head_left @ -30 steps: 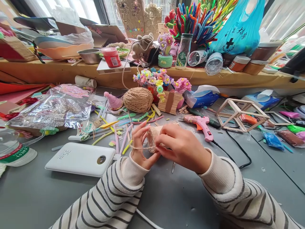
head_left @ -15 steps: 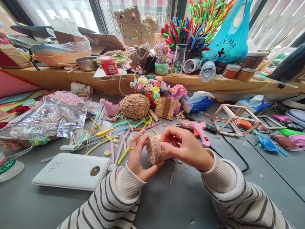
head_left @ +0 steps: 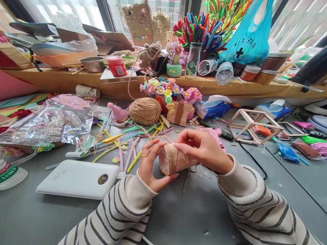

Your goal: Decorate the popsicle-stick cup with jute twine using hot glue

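Note:
My left hand [head_left: 149,165] is wrapped round a clear-ended cylinder covered in flat wooden sticks [head_left: 182,160], held on its side. Jute twine [head_left: 171,160] is wound in several turns round the end near that hand, and a looser strand crosses the sticks farther right. With thumb and forefinger, my right hand [head_left: 204,149] pinches at the twine along the cylinder's top. One strand leads back to a large twine ball [head_left: 145,111]. Partly hidden beneath the cylinder lie scissors [head_left: 186,180].
A pink glue gun [head_left: 217,136] lies behind my right hand. To the left is a white power bank [head_left: 76,180], with pipe cleaners [head_left: 120,154] beyond it. A wooden stick frame [head_left: 255,127] stands right; a crowded ledge [head_left: 114,85] runs along the back.
My right hand has shifted slightly right along the cylinder. More of the sticks and a loose twine strand now show, and the strand from the ball lies differently behind the cylinder.

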Action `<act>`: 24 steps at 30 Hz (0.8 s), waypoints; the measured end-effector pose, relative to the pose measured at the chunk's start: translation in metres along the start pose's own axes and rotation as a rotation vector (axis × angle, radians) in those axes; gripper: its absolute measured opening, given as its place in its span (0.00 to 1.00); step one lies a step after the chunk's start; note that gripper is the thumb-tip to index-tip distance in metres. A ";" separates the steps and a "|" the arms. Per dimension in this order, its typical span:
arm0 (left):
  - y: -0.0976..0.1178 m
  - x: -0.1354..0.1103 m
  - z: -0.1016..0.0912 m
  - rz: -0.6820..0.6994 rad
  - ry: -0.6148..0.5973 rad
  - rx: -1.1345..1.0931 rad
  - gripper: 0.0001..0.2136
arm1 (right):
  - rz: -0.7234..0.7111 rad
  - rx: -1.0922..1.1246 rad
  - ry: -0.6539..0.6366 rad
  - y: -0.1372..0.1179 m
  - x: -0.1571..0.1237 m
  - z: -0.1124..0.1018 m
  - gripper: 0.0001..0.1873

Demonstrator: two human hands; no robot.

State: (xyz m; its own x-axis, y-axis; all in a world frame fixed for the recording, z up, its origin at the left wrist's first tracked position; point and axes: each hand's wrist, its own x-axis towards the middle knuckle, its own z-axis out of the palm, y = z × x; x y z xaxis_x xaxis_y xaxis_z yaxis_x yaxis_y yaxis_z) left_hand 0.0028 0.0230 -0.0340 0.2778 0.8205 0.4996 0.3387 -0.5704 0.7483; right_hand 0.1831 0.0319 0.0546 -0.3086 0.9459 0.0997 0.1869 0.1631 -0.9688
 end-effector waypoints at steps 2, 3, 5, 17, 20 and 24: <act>0.002 0.000 0.001 -0.056 0.006 -0.064 0.34 | -0.009 0.033 0.010 0.003 0.002 -0.003 0.12; 0.004 -0.001 0.002 -0.089 0.007 -0.100 0.33 | -0.013 0.062 0.010 0.005 0.003 -0.004 0.12; 0.006 -0.001 0.003 -0.147 0.005 -0.162 0.33 | -0.016 0.132 0.009 0.008 0.005 -0.005 0.12; 0.005 -0.001 0.004 -0.242 -0.052 -0.293 0.36 | -0.041 0.197 0.000 0.010 0.005 0.001 0.09; 0.007 -0.001 0.004 -0.260 -0.047 -0.303 0.33 | -0.052 0.170 -0.014 0.008 0.004 0.001 0.09; 0.011 0.000 0.003 -0.266 -0.046 -0.293 0.31 | -0.068 0.102 -0.037 0.005 0.001 0.000 0.08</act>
State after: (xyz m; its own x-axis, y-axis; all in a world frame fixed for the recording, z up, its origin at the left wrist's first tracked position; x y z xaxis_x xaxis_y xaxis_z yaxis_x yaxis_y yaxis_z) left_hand 0.0088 0.0167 -0.0271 0.2567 0.9319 0.2564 0.1355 -0.2974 0.9451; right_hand 0.1835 0.0334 0.0497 -0.3519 0.9224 0.1595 0.0686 0.1954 -0.9783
